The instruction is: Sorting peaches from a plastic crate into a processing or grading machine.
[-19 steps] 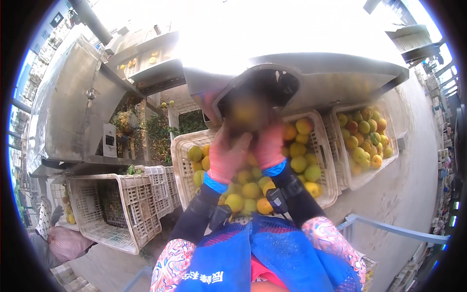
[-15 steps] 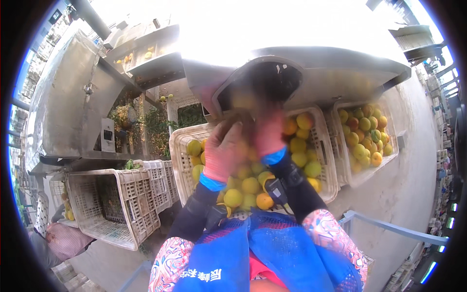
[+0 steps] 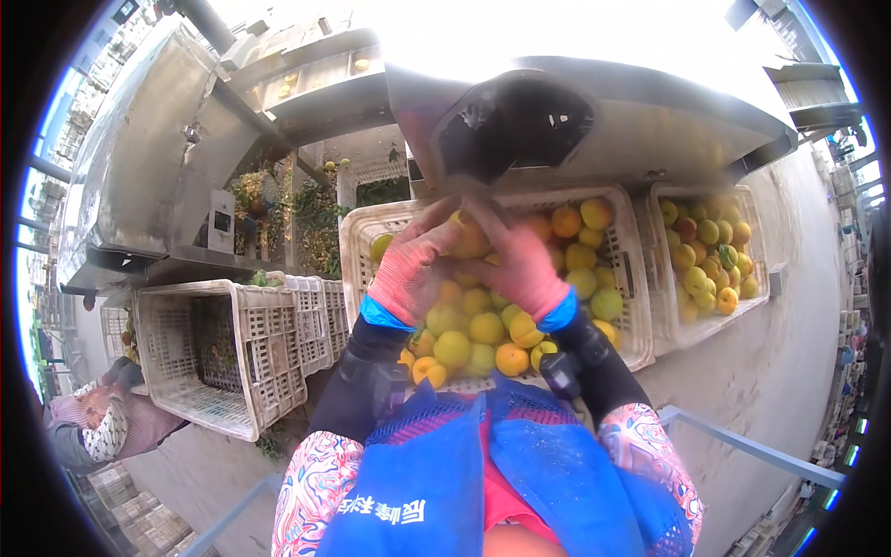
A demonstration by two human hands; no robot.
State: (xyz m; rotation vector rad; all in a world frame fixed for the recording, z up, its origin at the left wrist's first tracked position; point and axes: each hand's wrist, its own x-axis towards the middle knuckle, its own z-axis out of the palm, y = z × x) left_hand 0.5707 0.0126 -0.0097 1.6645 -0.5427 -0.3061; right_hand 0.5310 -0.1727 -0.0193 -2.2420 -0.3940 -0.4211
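Observation:
Both my hands, in pink gloves with darkened fingertips, are over a white plastic crate (image 3: pixel 639 320) full of yellow-green and orange peaches (image 3: pixel 452 349). My left hand (image 3: pixel 408 274) and my right hand (image 3: pixel 524 265) curve toward each other, fingertips nearly meeting. Between them sits a yellow peach (image 3: pixel 471 238), with the fingers closed round its two sides; motion blurs the fingertips. Just beyond the hands, a dark chute opening (image 3: pixel 515 125) shows in the metal machine.
A second crate (image 3: pixel 661 306) of peaches stands to the right. At the left, an empty white crate (image 3: pixel 243 357) lies tipped on its side beside more crates. A blue metal rail (image 3: pixel 752 447) runs at the lower right. Another person's sleeve (image 3: pixel 111 429) shows at far left.
My hands have drawn back from the chute opening toward me, and a yellow peach now shows between them. My view has shifted slightly. At far left, the other person's arms have moved.

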